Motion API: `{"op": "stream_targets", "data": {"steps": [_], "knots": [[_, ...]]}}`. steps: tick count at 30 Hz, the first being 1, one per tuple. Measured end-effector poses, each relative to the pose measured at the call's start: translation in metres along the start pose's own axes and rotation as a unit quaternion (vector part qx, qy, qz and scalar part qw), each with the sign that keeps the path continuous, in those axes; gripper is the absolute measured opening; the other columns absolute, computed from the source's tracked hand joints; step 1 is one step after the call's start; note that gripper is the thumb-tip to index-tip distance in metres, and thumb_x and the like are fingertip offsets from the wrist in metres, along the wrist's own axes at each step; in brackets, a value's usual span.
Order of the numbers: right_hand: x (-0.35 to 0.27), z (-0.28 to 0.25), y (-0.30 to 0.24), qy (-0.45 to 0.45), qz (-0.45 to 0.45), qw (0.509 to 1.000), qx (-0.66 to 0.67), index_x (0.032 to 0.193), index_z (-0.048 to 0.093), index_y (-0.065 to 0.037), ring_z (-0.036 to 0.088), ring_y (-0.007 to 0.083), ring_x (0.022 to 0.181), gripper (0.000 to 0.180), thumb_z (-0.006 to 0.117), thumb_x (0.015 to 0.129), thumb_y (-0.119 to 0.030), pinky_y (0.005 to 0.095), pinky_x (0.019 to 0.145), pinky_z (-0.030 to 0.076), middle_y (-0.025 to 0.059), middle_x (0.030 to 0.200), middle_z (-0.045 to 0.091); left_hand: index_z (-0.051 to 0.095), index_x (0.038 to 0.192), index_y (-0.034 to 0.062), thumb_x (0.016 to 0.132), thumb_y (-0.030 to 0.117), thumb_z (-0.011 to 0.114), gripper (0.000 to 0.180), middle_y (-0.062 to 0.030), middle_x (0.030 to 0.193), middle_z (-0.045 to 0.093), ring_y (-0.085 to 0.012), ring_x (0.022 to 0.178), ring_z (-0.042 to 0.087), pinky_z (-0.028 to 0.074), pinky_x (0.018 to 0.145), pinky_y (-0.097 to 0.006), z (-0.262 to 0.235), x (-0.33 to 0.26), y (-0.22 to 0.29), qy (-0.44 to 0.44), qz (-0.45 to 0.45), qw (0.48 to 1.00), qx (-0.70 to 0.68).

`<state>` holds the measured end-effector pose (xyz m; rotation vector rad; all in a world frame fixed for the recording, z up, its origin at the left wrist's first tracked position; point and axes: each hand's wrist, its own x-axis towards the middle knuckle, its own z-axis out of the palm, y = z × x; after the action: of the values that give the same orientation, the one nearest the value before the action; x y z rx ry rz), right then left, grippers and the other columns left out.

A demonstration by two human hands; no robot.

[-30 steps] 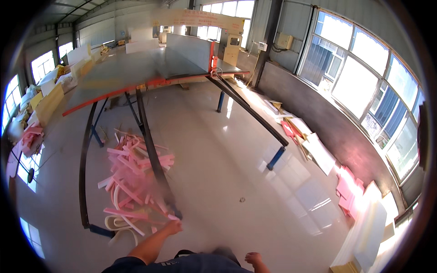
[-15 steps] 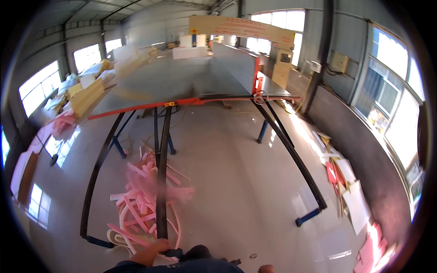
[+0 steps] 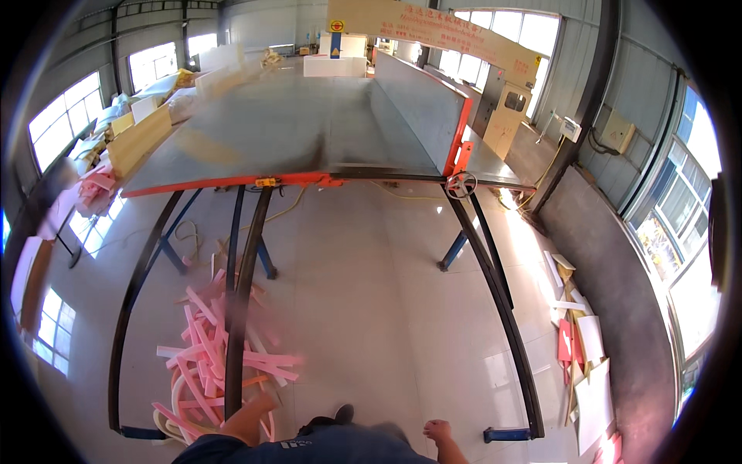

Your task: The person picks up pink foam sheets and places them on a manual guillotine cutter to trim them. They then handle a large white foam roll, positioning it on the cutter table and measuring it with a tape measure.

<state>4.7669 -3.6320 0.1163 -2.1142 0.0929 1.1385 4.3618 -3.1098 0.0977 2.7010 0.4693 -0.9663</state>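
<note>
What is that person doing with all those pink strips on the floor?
The person stands at the end of a big cutting table in a workshop, bending over a heap of pink foam strips on the floor. The left hand reaches down into the heap, right beside a black metal rail. The right hand hangs closed and holds nothing. More offcuts lie by the wall.

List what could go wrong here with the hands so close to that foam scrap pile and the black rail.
1. The left hand reaches beside the black rail; if that rail carries a moving table, fingers might get pinched.
2. The pink foam strips lie loose on the glossy floor by the feet, a likely slip or trip.
3. The right hand hangs free, bracing nothing if balance goes.
</note>
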Motion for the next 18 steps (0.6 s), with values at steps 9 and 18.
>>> {"op": "stream_targets", "data": {"steps": [9,18], "knots": [[0.199,-0.078,-0.144,-0.057,-0.202,0.731,-0.649,0.092,0.073,-0.015,0.068,0.0249,0.089,0.027,0.065,0.077,-0.037,0.0423,0.072,0.055,0.0060,0.096,0.071,0.064,0.096,0.0078,0.082,0.033,0.067,0.029,-0.0143,0.091,0.068,-0.0341,0.086,0.065,0.052,0.075,-0.046,-0.363,0.304,0.079,0.350,0.117,0.884,-0.288],[0.391,-0.169,-0.376,-0.006,-0.195,0.727,-0.658,0.085,0.074,-0.019,0.069,0.0210,0.090,0.025,0.062,0.083,-0.041,0.0379,0.070,0.056,-0.0011,0.092,0.072,0.067,0.109,0.0122,0.084,0.054,0.060,0.049,-0.0150,0.113,0.063,-0.0346,0.112,0.056,0.044,0.096,-0.049,-0.472,0.407,-0.049,0.083,-0.028,0.975,-0.204]]}}
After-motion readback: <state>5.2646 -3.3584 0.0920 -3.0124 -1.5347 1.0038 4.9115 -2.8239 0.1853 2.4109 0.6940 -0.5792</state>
